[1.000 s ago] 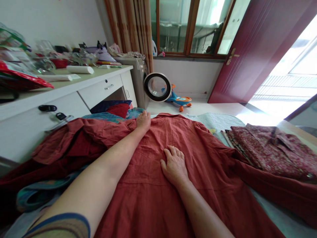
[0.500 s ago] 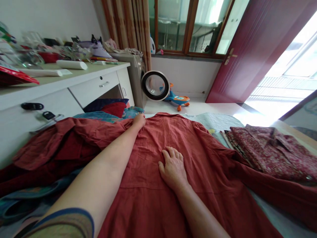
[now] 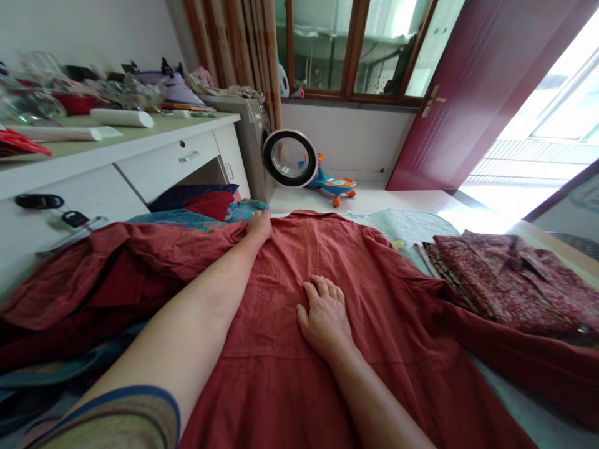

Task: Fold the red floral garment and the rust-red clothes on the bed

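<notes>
Spread across the centre and lower frame: a rust-red shirt [image 3: 299,349], woven cloth, finely creased, lying flat on a pale grey-green sheet [image 3: 407,226], one sleeve trailing toward the lower right, the other bunched in heavy folds at left. At right, a folded garment [image 3: 510,284] in dark red floral print, stacked square, just beside the shirt. At upper left, a white desk [image 3: 140,168] with flat drawer fronts and small metal handles, its top crowded with a white tube, clear plastic and red packets, too cluttered to sort. Upper right, a glossy maroon door [image 3: 472,81], open to bright light. Behind the desk, a washer [image 3: 262,149] with its round door [image 3: 290,158] swung open, the drum out of view; beside it on the floor a blue and orange toy car [image 3: 333,184]. Left hand [image 3: 259,226] at the shirt's far left shoulder, fingers curled on the cloth edge, gripping it as far as can be seen. Right hand [image 3: 324,318] mid-shirt, released, palm down and fingers flat, pressing the fabric.
</notes>
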A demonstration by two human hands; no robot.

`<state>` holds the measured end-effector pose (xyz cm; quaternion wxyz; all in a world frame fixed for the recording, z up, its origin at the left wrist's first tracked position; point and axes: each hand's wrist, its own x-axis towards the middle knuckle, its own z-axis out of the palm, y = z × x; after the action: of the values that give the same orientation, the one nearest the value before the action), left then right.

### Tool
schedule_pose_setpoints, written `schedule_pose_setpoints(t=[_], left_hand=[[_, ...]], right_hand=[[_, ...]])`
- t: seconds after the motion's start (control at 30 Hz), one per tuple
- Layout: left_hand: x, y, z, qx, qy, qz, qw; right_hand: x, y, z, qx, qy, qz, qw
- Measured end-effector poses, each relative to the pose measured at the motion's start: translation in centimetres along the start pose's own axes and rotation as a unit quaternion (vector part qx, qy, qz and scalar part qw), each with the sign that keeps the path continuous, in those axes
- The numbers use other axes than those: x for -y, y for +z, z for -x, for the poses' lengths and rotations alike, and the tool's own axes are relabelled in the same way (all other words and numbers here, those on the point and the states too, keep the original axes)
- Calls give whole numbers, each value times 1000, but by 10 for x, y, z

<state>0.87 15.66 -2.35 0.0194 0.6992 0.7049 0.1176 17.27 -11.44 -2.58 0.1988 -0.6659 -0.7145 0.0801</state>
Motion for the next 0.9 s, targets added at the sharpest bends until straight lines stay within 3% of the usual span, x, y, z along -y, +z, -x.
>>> schedule_pose_setpoints(t=[0.17, 0.3, 0.53, 0.67, 0.77, 0.83, 0.9], left_hand=[[-26, 2, 22, -58, 36, -13, 998], [-44, 17, 34, -5, 105, 2, 994], [-46, 36, 38, 34, 73, 20, 997], [-46, 34, 38, 52, 67, 25, 996], [-46, 32, 39, 64, 65, 22, 996], [-47, 31, 40, 65, 67, 20, 995], [-47, 31, 40, 63, 69, 18, 995]], right_hand=[[0, -1, 0, -2, 1, -8, 1000], [0, -2, 0, -4, 1, -7, 1000], [-2, -1, 3, 13, 0, -5, 1000], [-9, -19, -9, 84, -28, -12, 996], [-22, -37, -37, 148, -53, -43, 987], [-37, -42, -61, 112, -29, -56, 992], [-58, -40, -85, 15, 2, -39, 999]])
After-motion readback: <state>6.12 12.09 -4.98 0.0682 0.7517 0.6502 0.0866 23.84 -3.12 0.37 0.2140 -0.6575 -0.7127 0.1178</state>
